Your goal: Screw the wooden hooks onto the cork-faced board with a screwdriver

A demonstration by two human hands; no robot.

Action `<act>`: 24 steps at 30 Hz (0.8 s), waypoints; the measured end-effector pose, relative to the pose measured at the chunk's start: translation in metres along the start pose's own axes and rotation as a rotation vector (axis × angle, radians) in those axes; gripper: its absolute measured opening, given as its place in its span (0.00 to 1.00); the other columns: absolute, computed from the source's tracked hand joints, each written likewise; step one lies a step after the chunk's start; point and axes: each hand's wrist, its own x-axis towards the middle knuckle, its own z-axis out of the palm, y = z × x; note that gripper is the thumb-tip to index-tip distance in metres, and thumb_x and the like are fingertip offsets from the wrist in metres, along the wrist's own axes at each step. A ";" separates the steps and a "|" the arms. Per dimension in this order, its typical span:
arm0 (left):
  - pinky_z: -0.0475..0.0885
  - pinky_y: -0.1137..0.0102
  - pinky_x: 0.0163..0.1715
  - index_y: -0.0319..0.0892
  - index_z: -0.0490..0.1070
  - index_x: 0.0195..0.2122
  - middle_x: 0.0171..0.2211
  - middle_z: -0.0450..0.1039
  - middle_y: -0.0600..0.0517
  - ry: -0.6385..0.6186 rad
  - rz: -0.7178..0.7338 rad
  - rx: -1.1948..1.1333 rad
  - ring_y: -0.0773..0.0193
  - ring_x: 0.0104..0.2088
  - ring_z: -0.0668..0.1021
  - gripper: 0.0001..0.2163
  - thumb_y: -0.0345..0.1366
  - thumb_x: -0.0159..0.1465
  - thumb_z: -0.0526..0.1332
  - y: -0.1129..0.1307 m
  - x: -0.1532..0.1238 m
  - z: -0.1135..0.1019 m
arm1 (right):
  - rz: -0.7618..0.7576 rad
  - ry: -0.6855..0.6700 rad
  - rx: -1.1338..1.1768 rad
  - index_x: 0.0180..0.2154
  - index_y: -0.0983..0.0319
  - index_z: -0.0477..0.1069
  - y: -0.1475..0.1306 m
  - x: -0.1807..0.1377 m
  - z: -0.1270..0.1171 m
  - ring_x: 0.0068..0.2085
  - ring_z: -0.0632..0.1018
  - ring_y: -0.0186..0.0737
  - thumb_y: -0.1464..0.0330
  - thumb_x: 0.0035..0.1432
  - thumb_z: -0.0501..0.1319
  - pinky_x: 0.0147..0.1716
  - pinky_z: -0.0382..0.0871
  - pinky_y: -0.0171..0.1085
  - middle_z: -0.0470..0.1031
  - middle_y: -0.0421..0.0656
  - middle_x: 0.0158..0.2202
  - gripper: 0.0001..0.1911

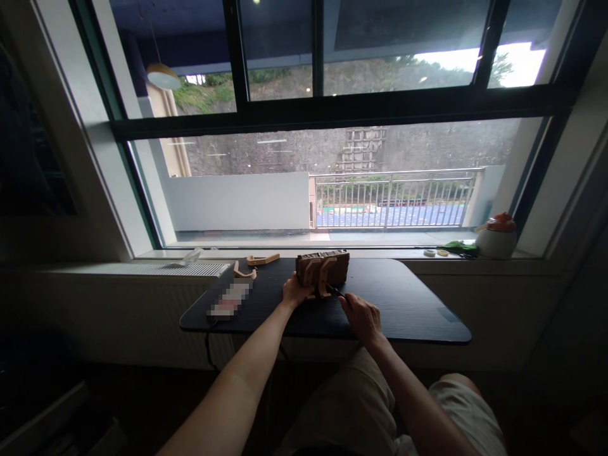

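Note:
A brown wooden box point(338, 269) stands on its side on the dark table, with two pale, curved wooden brackets point(325, 273) against the face towards me. My left hand point(297, 292) is closed on the box's lower left corner, beside the foot of the left bracket. In my right hand point(363, 315) is a slim dark screwdriver point(335, 291), its tip reaching the lower part of the right bracket. The exact contact of the tip is too small to make out. Two more wooden brackets, one at the table's back edge point(263, 259) and one nearer point(245, 272), lie to the left.
The black table point(408, 310) has rounded corners and stands against the windowsill. A blurred-out flat item point(231, 300) lies on its left side. A white radiator point(156, 297) is at the left. On the sill at right sits a white pot with an orange top point(496, 237).

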 end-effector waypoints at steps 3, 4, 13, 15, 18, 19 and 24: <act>0.68 0.65 0.43 0.43 0.61 0.47 0.42 0.75 0.46 -0.002 -0.003 0.001 0.50 0.46 0.76 0.29 0.52 0.48 0.65 0.000 -0.001 0.000 | -0.014 0.017 0.025 0.46 0.60 0.68 0.000 0.000 0.001 0.33 0.78 0.37 0.63 0.63 0.50 0.30 0.59 0.33 0.78 0.43 0.36 0.14; 0.68 0.65 0.43 0.43 0.61 0.47 0.42 0.75 0.46 -0.003 -0.004 0.002 0.50 0.46 0.76 0.29 0.52 0.48 0.65 0.001 -0.001 0.000 | -0.022 0.018 0.034 0.48 0.60 0.66 0.000 0.000 0.001 0.35 0.77 0.37 0.64 0.63 0.50 0.31 0.60 0.33 0.78 0.43 0.38 0.15; 0.69 0.65 0.43 0.44 0.62 0.47 0.43 0.75 0.47 -0.011 -0.005 0.004 0.51 0.46 0.76 0.28 0.50 0.48 0.65 0.001 -0.004 -0.003 | -0.044 -0.016 0.049 0.46 0.61 0.68 0.001 -0.001 0.002 0.34 0.78 0.37 0.65 0.62 0.51 0.32 0.61 0.33 0.79 0.41 0.36 0.14; 0.69 0.65 0.43 0.43 0.61 0.48 0.43 0.75 0.47 -0.011 -0.006 0.001 0.51 0.46 0.76 0.28 0.49 0.48 0.65 0.001 -0.004 -0.003 | -0.026 -0.019 0.032 0.44 0.61 0.69 0.001 -0.001 0.002 0.31 0.78 0.37 0.63 0.63 0.51 0.29 0.59 0.33 0.79 0.42 0.33 0.14; 0.69 0.66 0.43 0.44 0.61 0.47 0.42 0.75 0.47 -0.013 -0.006 -0.006 0.51 0.45 0.76 0.28 0.49 0.49 0.65 0.002 -0.004 -0.004 | -0.004 -0.023 0.005 0.38 0.61 0.71 0.001 -0.001 0.002 0.27 0.77 0.37 0.60 0.63 0.50 0.24 0.56 0.33 0.78 0.41 0.26 0.15; 0.69 0.66 0.43 0.43 0.61 0.47 0.42 0.75 0.47 -0.014 -0.005 -0.007 0.51 0.46 0.76 0.28 0.49 0.49 0.65 0.002 -0.004 -0.004 | 0.000 -0.022 -0.001 0.36 0.61 0.72 0.001 -0.001 0.002 0.26 0.77 0.37 0.60 0.63 0.49 0.24 0.55 0.33 0.77 0.41 0.25 0.16; 0.68 0.65 0.44 0.43 0.61 0.48 0.42 0.75 0.46 -0.009 -0.011 -0.006 0.50 0.47 0.75 0.29 0.50 0.48 0.65 0.003 -0.004 -0.005 | -0.007 0.010 0.006 0.44 0.61 0.71 0.000 -0.001 -0.001 0.32 0.78 0.38 0.61 0.63 0.49 0.29 0.59 0.33 0.79 0.44 0.34 0.16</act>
